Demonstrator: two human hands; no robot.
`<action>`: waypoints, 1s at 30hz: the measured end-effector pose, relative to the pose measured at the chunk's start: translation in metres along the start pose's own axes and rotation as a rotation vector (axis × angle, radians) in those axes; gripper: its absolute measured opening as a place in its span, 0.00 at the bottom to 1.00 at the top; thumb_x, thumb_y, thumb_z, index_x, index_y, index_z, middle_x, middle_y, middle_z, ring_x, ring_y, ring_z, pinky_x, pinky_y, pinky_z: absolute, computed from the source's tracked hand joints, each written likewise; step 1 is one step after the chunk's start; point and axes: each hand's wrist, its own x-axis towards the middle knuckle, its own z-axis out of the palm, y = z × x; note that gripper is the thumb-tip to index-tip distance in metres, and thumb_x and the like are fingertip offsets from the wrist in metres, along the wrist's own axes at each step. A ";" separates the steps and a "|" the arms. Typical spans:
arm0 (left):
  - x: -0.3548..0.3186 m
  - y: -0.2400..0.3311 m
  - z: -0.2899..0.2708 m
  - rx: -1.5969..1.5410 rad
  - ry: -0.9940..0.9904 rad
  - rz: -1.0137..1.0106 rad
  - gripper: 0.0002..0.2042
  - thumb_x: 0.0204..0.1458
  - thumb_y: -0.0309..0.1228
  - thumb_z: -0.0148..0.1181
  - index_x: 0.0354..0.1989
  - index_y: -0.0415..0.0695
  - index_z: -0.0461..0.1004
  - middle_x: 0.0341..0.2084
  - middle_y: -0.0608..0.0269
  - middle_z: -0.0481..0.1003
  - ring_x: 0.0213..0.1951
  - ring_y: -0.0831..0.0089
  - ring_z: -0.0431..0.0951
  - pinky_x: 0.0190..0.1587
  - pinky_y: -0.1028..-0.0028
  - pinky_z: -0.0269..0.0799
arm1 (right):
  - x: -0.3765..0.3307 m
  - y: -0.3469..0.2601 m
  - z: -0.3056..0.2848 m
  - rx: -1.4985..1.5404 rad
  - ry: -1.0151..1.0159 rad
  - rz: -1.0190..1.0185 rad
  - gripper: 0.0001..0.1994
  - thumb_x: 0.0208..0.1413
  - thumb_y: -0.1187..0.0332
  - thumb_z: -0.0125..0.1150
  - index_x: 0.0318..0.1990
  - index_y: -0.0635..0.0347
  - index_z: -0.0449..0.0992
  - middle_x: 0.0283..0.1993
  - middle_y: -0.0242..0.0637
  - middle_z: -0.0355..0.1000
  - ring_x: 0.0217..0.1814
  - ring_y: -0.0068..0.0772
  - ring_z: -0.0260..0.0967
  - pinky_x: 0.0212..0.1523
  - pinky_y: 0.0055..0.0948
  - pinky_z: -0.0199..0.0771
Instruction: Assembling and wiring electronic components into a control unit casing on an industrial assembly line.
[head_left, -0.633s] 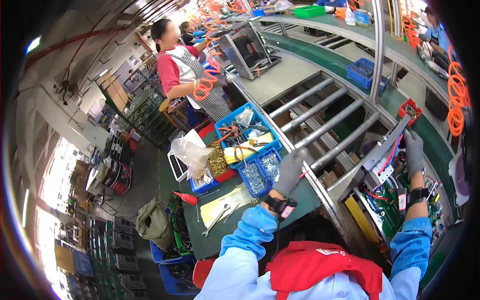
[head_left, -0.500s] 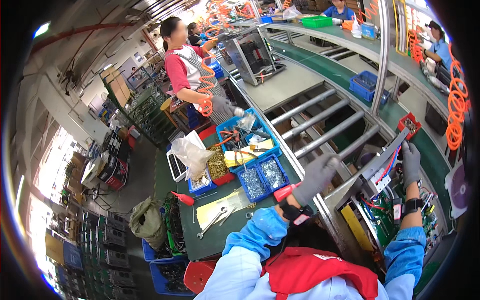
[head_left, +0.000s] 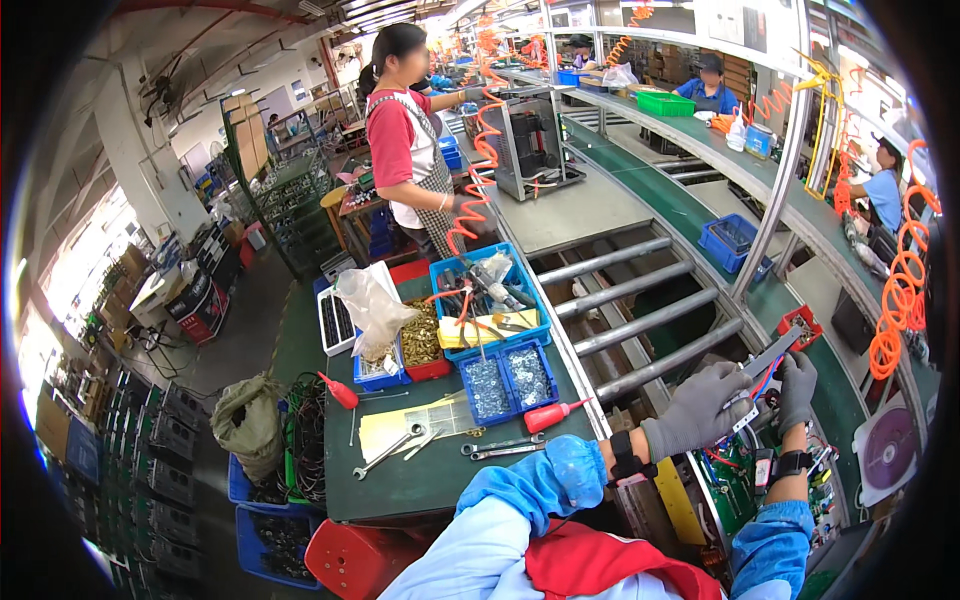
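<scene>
Left hand [head_left: 700,408] and right hand [head_left: 798,388], both in grey gloves, are close together at a slim grey metal bar [head_left: 774,352]. The right hand is clasped on the bar's right side; the left hand meets its nearer end, though whether it grips cannot be told. Position of the bar: beyond the right edge of the desk [head_left: 430,490], slanted above a green circuit board [head_left: 732,490], with thin coloured wires [head_left: 768,376] alongside. Handling, by judgement: the bar is probably stiff and fairly light, its smooth faces perhaps slippery; best held by its bare long edges, clear of the soft wires and the fragile board. Toward the desk's right edge: a red squeeze bottle [head_left: 553,415], two spanners [head_left: 505,443] and twin blue fastener bins [head_left: 495,419].
</scene>
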 end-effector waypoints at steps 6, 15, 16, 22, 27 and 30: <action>-0.006 -0.005 -0.002 0.008 0.008 0.014 0.19 0.59 0.48 0.52 0.50 0.49 0.71 0.46 0.49 0.71 0.46 0.48 0.74 0.47 0.58 0.72 | -0.008 -0.012 0.007 -0.021 0.005 0.118 0.12 0.61 0.66 0.54 0.34 0.69 0.76 0.27 0.33 0.72 0.25 0.23 0.67 0.26 0.25 0.68; 0.009 -0.014 0.004 0.088 0.005 0.126 0.15 0.47 0.30 0.60 0.45 0.48 0.75 0.40 0.51 0.76 0.43 0.54 0.77 0.47 0.59 0.72 | -0.041 -0.095 0.007 -0.532 -0.046 0.168 0.18 0.48 0.66 0.52 0.47 0.53 0.80 0.32 0.46 0.78 0.33 0.40 0.77 0.35 0.38 0.74; 0.012 -0.019 -0.001 0.070 0.019 0.186 0.14 0.48 0.30 0.59 0.46 0.47 0.75 0.42 0.51 0.76 0.44 0.52 0.76 0.48 0.59 0.72 | -0.040 -0.107 0.002 -0.626 -0.077 0.003 0.17 0.48 0.64 0.52 0.45 0.56 0.80 0.36 0.52 0.78 0.39 0.52 0.76 0.41 0.43 0.74; 0.016 -0.019 -0.001 -0.014 0.110 0.179 0.11 0.51 0.26 0.55 0.42 0.37 0.77 0.42 0.41 0.75 0.43 0.48 0.77 0.44 0.59 0.74 | -0.009 -0.169 -0.086 -1.157 -0.297 -0.018 0.15 0.49 0.64 0.50 0.35 0.65 0.78 0.36 0.57 0.75 0.43 0.58 0.74 0.44 0.48 0.73; 0.019 -0.009 0.013 -0.028 0.152 0.193 0.09 0.49 0.22 0.55 0.39 0.36 0.76 0.40 0.43 0.74 0.41 0.49 0.76 0.43 0.61 0.73 | 0.023 -0.165 -0.180 -1.637 -0.461 0.274 0.12 0.46 0.68 0.53 0.32 0.66 0.79 0.36 0.56 0.76 0.42 0.53 0.76 0.41 0.47 0.75; 0.014 -0.016 0.021 -0.048 0.194 0.181 0.09 0.46 0.23 0.58 0.38 0.39 0.75 0.40 0.46 0.75 0.38 0.52 0.76 0.40 0.61 0.73 | 0.055 -0.124 -0.176 -1.602 -0.405 0.044 0.10 0.44 0.70 0.55 0.33 0.66 0.77 0.38 0.52 0.75 0.41 0.53 0.75 0.42 0.46 0.75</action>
